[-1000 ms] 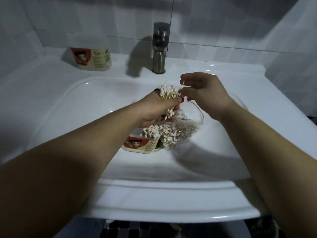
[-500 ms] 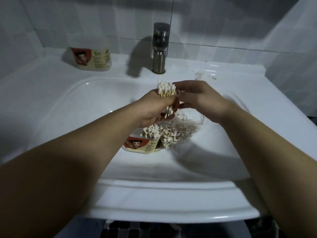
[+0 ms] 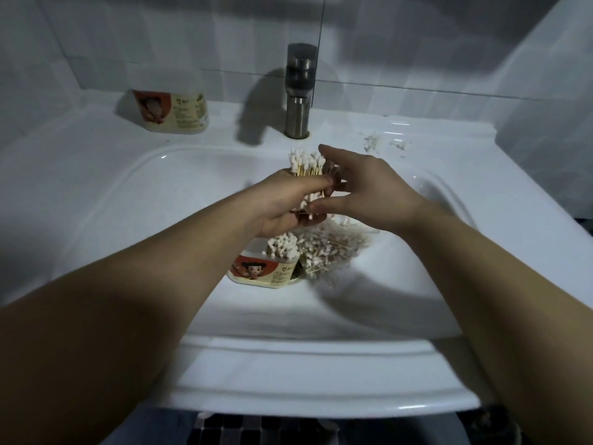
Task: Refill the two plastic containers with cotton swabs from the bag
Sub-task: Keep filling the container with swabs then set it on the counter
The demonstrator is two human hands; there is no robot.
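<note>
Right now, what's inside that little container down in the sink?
Cotton swabs stand in the container, white tips above its rim. Its label hides how deep they go.

Glossy white ceramic basin [image 3: 414, 239]; brushed matt metal faucet [image 3: 299, 91]; clear crinkled plastic bag [image 3: 333, 252]; wooden-stemmed, fluffy-tipped cotton swabs [image 3: 306, 163]; smooth plastic container [image 3: 264, 273], upper-left container [image 3: 173, 110].

Dim white-tiled walls [image 3: 160, 43] behind a white sink [image 3: 288, 380].
</note>
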